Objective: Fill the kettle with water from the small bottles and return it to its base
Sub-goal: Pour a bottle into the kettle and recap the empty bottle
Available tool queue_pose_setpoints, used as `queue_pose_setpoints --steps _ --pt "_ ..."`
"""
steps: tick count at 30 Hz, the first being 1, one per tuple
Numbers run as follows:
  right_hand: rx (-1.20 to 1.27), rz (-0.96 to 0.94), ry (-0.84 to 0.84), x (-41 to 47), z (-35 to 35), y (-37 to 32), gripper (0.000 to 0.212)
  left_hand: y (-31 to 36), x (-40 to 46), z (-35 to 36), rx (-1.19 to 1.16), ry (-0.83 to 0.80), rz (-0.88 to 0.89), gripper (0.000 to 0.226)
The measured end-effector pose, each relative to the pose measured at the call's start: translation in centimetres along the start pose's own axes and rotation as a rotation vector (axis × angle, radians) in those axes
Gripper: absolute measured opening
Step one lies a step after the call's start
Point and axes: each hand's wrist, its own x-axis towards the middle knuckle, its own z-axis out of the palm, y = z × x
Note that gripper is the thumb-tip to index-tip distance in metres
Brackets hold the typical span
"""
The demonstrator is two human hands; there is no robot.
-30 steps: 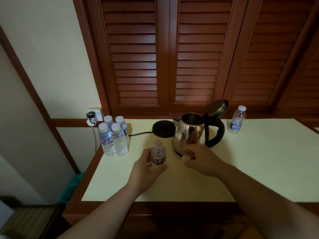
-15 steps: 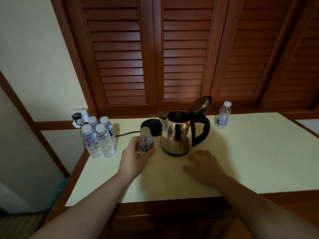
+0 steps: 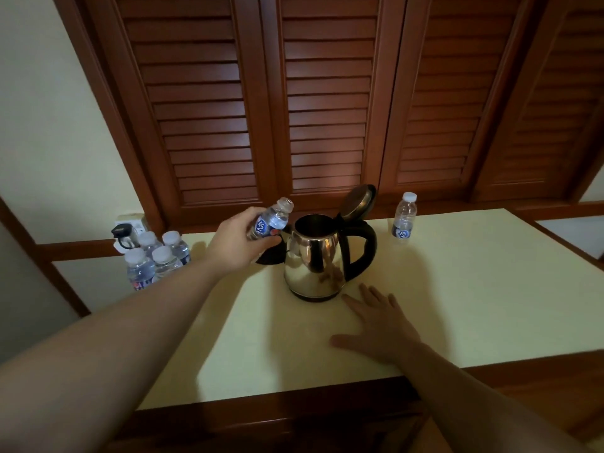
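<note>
Head view, table: the pale yellow tabletop with a dark wood rim point(image 3: 457, 305) has wide bare room to the right of the kettle and in front of it, up to the near edge.
Head view, back edge: brown louvred wooden shutters point(image 3: 327, 109) stand right behind the table.
Head view, left edge: four capped small clear water bottles point(image 3: 157, 259) stand clustered at the table's left edge, beside a white wall socket with a dark plug point(image 3: 125, 228).
Head view, kettle: the shiny steel kettle with a black handle point(image 3: 313, 259) stands on the table, lid tipped up; the round black base point(image 3: 269, 255) lies just to its left, mostly hidden by the hand.
Head view, far bottle: one capped small clear bottle point(image 3: 404, 219) stands apart, right of the kettle.
Left hand: left hand point(image 3: 238, 238) reaches forward with the arm outstretched, fingers wrapped round an uncapped small clear bottle with a blue label point(image 3: 271, 222), tilted with its mouth toward the kettle's rim.
Right hand: right hand point(image 3: 379, 322) lies palm down on the table, fingers spread, just in front of the kettle and holding nothing.
</note>
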Motion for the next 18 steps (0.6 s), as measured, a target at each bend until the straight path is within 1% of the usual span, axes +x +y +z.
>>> queue_pose_setpoints --steps 5,9,12,18 --pt "0.022 0.007 0.015 0.0 0.0 0.1 0.121 -0.5 2.1 -0.6 0.167 -0.1 0.1 0.063" --pt "0.033 0.008 0.003 -0.2 0.0 0.2 0.117 -0.2 3.2 -1.5 0.221 -0.115 0.121 0.066" --pt "0.032 0.008 0.014 -0.1 0.0 0.2 0.115 -0.3 4.1 -2.1 0.264 -0.155 0.123 0.068" --pt "0.036 0.006 0.028 -0.1 0.1 0.3 0.113 0.2 5.5 -3.6 0.392 -0.25 0.206 0.068"
